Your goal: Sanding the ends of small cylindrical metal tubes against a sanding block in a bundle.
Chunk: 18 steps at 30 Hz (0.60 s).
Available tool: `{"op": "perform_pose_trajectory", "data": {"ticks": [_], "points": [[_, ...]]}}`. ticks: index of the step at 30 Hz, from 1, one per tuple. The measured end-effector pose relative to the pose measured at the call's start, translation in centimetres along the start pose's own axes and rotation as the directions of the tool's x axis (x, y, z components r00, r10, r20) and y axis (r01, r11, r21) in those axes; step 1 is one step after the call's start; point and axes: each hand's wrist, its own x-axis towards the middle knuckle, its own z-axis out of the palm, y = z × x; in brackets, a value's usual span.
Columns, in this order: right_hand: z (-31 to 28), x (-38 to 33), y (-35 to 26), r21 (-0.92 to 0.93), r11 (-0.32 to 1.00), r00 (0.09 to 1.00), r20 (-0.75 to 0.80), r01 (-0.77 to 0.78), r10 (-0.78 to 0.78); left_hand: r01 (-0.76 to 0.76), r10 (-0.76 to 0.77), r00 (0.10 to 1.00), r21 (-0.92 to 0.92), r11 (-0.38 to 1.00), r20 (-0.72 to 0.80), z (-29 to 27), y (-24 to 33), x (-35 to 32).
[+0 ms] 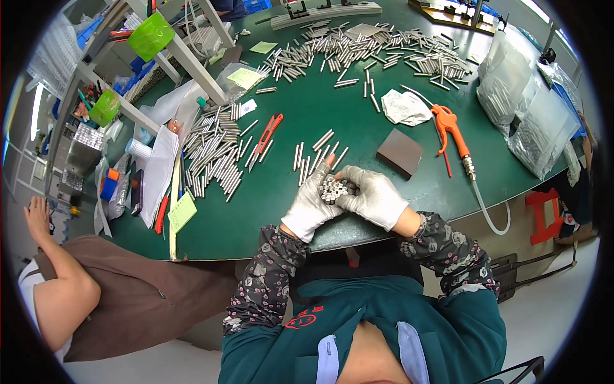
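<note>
Between my two hands, near the front edge of the green table, a bundle of short metal pins is held with the round ends facing up. My left hand, in a white fingerless glove, wraps the bundle from the left. From the right my right hand, gloved the same way, closes on it with the fingers at its edge. Just beyond my hands lie several loose metal pins. A dark brown block rests to the right of my right hand. The pins' lower ends are hidden by my hands.
Large heaps of metal pins lie at the back, more pins at left. A red utility knife, an orange air gun, a crumpled white cloth and bagged pins surround the work area. A co-worker's arm is at left.
</note>
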Motion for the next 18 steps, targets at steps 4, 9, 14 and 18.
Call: {"op": "perform_pose_trajectory", "data": {"ticks": [4,9,14,18], "points": [[0.0,0.2,-0.5,-0.009,0.997,0.997,0.025,-0.075,0.076,-0.065,0.074,0.996,-0.179,0.982,0.046,0.1,-0.2,-0.2],[0.0,0.4,-0.1,0.011,0.999,0.999,0.028,-0.038,0.038,-0.063,0.066,0.998,-0.121,0.991,0.021,-0.1,-0.5,0.1],[-1.1,1.4,0.2,0.101,0.994,0.998,0.027,-0.05,0.048,0.002,-0.002,1.0,0.018,1.0,0.0,-0.1,0.0,-0.2],[-0.5,2.5,0.5,-0.283,0.931,0.964,-0.064,0.229,-0.257,-0.08,0.094,0.995,0.303,0.95,-0.029,-0.5,-0.6,0.3]]}}
